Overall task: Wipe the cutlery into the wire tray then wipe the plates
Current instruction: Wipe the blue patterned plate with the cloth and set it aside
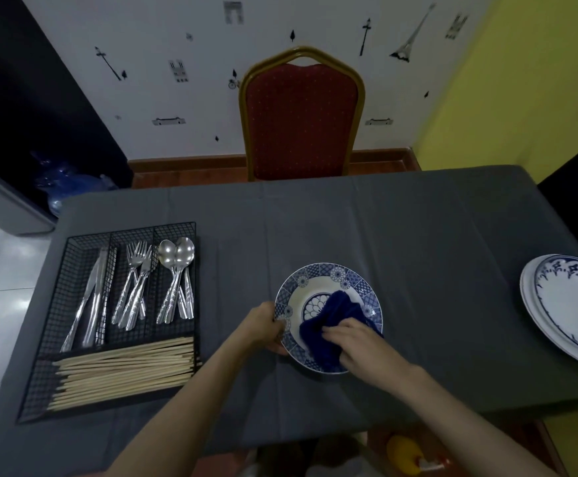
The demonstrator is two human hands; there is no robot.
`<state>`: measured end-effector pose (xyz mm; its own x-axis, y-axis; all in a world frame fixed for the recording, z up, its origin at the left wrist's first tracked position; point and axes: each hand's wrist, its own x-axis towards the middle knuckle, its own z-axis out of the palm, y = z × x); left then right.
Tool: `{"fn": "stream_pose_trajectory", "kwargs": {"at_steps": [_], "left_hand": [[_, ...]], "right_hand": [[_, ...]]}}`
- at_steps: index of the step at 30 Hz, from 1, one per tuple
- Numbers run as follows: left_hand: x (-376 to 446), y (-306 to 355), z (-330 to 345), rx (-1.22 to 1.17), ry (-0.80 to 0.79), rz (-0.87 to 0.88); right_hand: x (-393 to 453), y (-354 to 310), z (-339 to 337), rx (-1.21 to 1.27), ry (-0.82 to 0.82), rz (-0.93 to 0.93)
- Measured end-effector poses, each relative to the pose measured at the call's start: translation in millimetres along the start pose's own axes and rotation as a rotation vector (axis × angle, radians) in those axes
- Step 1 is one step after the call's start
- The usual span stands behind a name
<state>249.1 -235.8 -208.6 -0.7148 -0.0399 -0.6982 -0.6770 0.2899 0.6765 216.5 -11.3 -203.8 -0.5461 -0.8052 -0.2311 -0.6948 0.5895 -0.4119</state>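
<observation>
Grey table underneath, red chair far beyond the fingers. Wire tray well left of the fingers, loaded with knives, forks, spoons, chopsticks. Stacked plates well off to the right. Blue plate between both hands. Left hand gripping its rim. Right hand clutching the blue cloth, pressing it onto the plate.

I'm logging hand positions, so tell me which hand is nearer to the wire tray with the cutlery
Left. The left hand grips the small plate's rim on the side facing the wire tray. The right hand presses the blue cloth on the plate, farther from the tray.
</observation>
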Motion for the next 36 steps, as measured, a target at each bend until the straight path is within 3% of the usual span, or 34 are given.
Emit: {"fn": "stream_pose_trajectory", "kwargs": {"at_steps": [4,8,16,25,36], "left_hand": [[-2.0,1.8,2.5,0.045,0.032,0.017],[1.1,4.9,5.0,0.17,0.08,0.023],[0.3,-2.5,5.0,0.048,0.056,0.024],[0.7,-10.1,10.8,-0.069,0.107,0.025],[2.4,-14.3,10.1,-0.082,0.082,0.051]], "right_hand": [[19.7,-0.9,12.7,0.011,0.067,-0.019],[52.0,-5.9,14.3,-0.148,0.13,0.038],[43.5,10.5,-9.1,-0.432,0.146,0.193],[-20.4,15.9,5.8,-0.279,0.127,0.105],[37.5,-9.5,19.8,-0.075,0.146,-0.015]]}}
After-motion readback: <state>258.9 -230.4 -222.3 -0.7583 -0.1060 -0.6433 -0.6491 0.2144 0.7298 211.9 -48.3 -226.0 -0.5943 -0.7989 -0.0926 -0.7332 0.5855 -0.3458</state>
